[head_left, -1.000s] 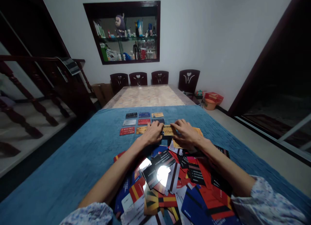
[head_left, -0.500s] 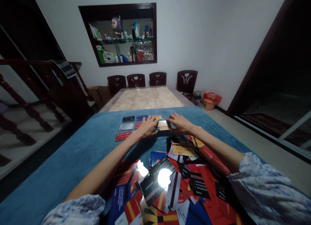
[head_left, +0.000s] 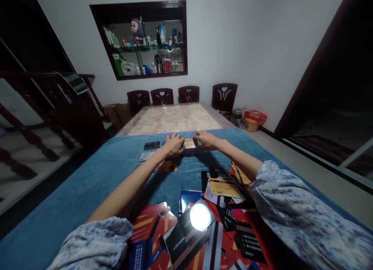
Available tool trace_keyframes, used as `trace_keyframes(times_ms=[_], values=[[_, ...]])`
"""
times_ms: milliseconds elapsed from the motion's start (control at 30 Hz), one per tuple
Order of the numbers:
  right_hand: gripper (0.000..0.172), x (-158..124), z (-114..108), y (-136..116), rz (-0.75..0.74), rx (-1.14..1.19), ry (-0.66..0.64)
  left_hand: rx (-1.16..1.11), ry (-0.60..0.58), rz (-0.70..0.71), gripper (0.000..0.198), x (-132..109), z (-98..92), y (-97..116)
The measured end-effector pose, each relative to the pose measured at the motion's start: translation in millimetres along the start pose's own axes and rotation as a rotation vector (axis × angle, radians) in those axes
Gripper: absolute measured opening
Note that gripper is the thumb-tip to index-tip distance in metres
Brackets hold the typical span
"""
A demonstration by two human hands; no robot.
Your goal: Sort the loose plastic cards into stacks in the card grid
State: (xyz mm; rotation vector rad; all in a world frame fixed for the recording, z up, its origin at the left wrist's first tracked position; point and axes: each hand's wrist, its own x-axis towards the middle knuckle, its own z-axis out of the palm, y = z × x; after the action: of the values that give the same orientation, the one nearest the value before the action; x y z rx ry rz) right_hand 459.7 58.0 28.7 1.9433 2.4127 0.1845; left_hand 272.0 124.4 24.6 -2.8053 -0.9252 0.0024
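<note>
Over the far part of the blue cloth, I hold a pale gold card (head_left: 190, 143) between both hands. My left hand (head_left: 174, 145) pinches its left end, and my right hand (head_left: 206, 140) pinches its right end. Beside my left hand lie cards in rows: a black card (head_left: 152, 145), a silver card (head_left: 146, 156), and an orange-gold card (head_left: 167, 166) nearer me. A blue card shows only as a sliver, and my left forearm covers others. Close to me spreads a heap of mixed cards, with a glossy black card (head_left: 186, 239) and a yellow card (head_left: 224, 187) on top.
The blue cloth (head_left: 87, 184) covers the near part of the long table, whose patterned top (head_left: 175, 118) shows beyond. Dark chairs (head_left: 189, 94) line the far side. A wall shelf (head_left: 148, 48) holds a plush toy and bottles. A red-topped bucket (head_left: 253, 120) stands on the right floor.
Both hands have moved slightly away from me and to the left with the pale gold card, onto the spot where a gold card lay. The orange-gold card has come into view below my left forearm.
</note>
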Motion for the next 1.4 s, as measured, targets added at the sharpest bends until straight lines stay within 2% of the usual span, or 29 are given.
trace_keyframes(times_ms=[333, 600, 967, 1233, 1400], values=[[0.037, 45.1, 18.8, 14.0, 0.08, 0.01, -0.08, 0.006, -0.056, -0.07, 0.033, 31.6, 15.8, -16.6], [0.033, 62.7, 35.9, 18.4, 0.086, 0.014, -0.146, -0.014, -0.124, -0.105, 0.034, 45.8, 29.5, -17.3], [0.035, 62.5, 34.8, 10.7, 0.13, 0.063, -0.152, -0.045, -0.181, -0.123, 0.035, 55.6, 32.6, -19.8], [0.033, 58.7, 36.4, 5.5, 0.173, 0.068, -0.119, -0.03, -0.17, -0.12, 0.036, 59.4, 42.7, -23.9], [0.034, 51.4, 30.4, 1.9, 0.174, 0.069, -0.111, -0.016, -0.165, -0.114, 0.033, 57.3, 40.8, -22.6]])
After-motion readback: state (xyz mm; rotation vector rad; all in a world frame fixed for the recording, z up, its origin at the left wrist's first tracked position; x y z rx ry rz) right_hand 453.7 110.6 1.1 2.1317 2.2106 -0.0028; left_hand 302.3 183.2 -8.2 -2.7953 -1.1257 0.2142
